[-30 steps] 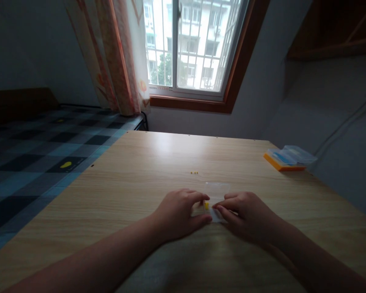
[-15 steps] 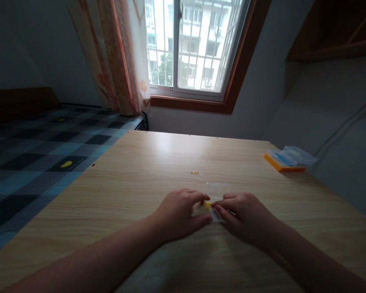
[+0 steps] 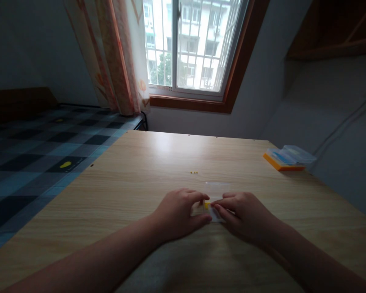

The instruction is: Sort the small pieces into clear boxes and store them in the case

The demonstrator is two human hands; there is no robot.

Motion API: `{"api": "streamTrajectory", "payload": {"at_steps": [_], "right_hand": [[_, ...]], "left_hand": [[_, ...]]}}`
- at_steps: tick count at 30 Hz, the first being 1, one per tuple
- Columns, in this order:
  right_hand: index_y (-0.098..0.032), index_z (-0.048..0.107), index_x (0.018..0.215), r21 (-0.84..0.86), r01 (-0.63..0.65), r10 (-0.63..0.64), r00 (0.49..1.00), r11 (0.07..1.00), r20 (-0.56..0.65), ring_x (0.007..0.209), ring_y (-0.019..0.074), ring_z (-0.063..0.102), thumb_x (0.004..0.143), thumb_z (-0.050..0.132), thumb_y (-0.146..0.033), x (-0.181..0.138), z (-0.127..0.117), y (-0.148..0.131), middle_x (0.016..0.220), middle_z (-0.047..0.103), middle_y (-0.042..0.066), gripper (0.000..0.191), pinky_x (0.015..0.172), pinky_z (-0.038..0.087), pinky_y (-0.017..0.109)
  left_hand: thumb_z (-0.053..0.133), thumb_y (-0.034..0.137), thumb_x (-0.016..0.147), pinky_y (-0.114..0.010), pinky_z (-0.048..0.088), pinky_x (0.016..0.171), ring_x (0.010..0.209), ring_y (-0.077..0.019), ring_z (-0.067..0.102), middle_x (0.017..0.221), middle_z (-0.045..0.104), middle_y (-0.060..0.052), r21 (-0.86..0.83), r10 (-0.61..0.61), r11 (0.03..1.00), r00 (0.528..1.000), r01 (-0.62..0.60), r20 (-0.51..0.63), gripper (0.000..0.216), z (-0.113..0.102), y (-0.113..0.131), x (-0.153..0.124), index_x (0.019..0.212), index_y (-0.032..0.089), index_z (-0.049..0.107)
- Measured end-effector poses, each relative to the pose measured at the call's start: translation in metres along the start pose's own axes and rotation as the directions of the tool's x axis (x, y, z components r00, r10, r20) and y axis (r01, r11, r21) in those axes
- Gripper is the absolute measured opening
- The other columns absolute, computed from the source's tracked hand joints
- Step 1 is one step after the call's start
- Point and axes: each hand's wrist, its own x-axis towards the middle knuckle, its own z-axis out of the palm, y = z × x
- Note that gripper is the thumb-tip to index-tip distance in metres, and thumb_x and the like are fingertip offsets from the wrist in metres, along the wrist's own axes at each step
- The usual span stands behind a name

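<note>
A small clear plastic box (image 3: pixel 217 215) with its lid (image 3: pixel 218 186) raised stands on the table. Small yellow pieces (image 3: pixel 207 205) lie at its left end. My left hand (image 3: pixel 183 213) curves round that end, thumb at the near side and forefinger at the far side, gripping the box. Over the box, the thumb and forefinger of my right hand (image 3: pixel 242 213) are pinched together beside the yellow pieces. Whatever is between those fingertips is too small to make out. Three tiny yellow beads (image 3: pixel 194 172) sit in a row on the wood beyond the box.
An orange case (image 3: pixel 282 163) with clear plastic boxes (image 3: pixel 295 154) on it rests at the table's right edge. The wooden table (image 3: pixel 134 179) borders a bed with a checked cover (image 3: pixel 27 162) on the left. A window (image 3: pixel 198 49) and curtain (image 3: pixel 118 57) are behind.
Both hands keep almost the same pose at the clear box. The whole view has shifted very slightly; the beads and the orange case stay in place.
</note>
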Motion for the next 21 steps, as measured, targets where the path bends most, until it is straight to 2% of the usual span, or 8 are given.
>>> {"api": "streamTrajectory", "payload": {"at_steps": [21], "right_hand": [[-0.023,0.073,0.082,-0.049,0.004,-0.004,1.000,0.999,-0.003,0.062,0.0098,0.052,0.098,0.049,-0.028,0.0018,0.0011,0.0006,0.072,0.063,0.000,0.030,0.061,0.026,0.026]], "left_hand": [[0.074,0.040,0.082,-0.036,0.051,0.080,0.096,-0.0260,0.070,0.105,0.076,-0.001,0.008,0.015,1.000,1.000,-0.015,-0.011,0.035,0.0011,-0.0012,0.0005,0.114,0.027,0.070]]}}
